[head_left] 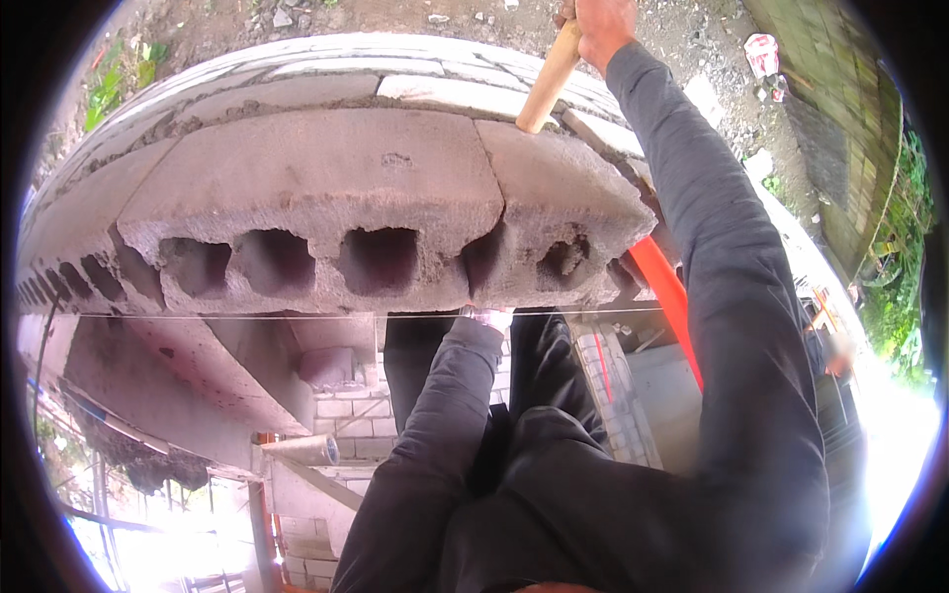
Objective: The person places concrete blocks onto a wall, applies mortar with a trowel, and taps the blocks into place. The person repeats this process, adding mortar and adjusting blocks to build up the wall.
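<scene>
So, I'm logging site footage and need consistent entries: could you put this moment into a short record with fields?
Right hand: closed around a wooden handle
Handle end: at the far edge of the right-hand block
Left hand: at the near edge of the blocks, mostly hidden; grip unclear
Wall top: grey hollow blocks, dark cavities showing
String: pale, stretched along the near edge
Orange-red strip: slanting, beside the right sleeve

Right grip (605, 30) curled, arm (727, 222) extended; left grip (488, 316) mostly hidden.
</scene>
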### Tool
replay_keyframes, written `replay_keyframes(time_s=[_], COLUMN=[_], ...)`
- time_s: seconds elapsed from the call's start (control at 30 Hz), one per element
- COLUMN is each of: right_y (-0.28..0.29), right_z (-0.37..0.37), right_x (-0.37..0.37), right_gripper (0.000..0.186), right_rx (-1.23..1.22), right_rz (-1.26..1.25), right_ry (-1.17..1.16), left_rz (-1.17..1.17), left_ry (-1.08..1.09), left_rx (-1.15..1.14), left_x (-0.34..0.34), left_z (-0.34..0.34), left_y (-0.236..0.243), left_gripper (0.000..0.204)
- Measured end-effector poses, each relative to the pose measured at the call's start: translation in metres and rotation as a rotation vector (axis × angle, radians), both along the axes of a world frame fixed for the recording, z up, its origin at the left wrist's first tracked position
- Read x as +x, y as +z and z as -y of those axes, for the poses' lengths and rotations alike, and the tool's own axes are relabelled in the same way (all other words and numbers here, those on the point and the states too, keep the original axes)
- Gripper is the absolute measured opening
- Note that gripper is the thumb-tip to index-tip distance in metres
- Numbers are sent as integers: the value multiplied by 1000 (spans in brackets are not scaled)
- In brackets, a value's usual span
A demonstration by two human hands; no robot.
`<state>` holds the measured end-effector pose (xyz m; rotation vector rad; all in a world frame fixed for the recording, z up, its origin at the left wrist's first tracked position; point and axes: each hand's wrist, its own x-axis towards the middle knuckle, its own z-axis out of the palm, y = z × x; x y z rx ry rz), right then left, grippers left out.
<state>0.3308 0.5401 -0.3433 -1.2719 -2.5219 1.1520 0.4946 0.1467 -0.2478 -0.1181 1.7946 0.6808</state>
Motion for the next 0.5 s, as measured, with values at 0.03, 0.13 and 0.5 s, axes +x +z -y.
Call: replay_keyframes(time_s=[0.03, 0.13, 0.5], right_y=[-9, -4, 12], right_z=[-10, -3, -18], right_x=[6, -3, 7], right_gripper=[27, 25, 23], right_rx=[257, -268, -712], right_rz=[46, -117, -283], right_ry=[154, -253, -632], left_rz=[-2, -16, -51], left_ry=[-8, -23, -65], left_rx=[3, -8, 14], left_x=[0, 3, 2], left_z=[0, 4, 2], left_y=[-1, 1, 3], left_gripper=[62, 62, 64])
